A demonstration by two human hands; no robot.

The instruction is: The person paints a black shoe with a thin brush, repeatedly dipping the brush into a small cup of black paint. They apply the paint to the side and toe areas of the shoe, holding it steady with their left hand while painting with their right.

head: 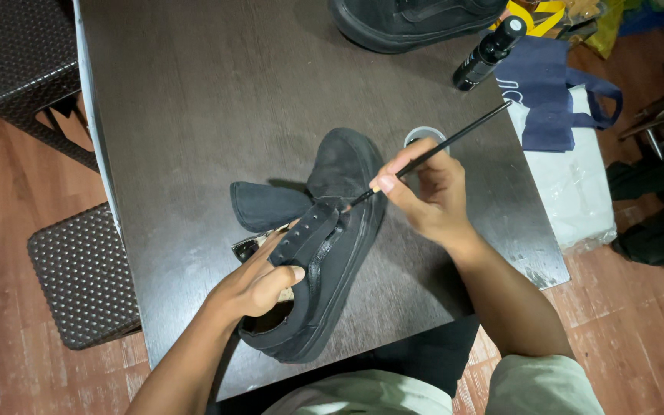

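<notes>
The left hand [259, 284] is gripping the black suede low-top shoe [324, 253] at its collar, its grip clamped on the shoe's side, thumb outside and fingers stretching along the eyelets. The shoe is lying in the middle of the dark wooden tabletop [194, 100], its tongue folded out. The right hand [428, 192] is pinching a thin black paintbrush [432, 151], its tip touching the shoe's lace area. A small round container [424, 135] is sitting just behind that hand.

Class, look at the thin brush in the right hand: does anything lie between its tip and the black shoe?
Nothing visible does. The right hand holds the brush with its tip at the black shoe by the eyelets; the left hand grips the shoe's collar, clear of the tip.
</notes>
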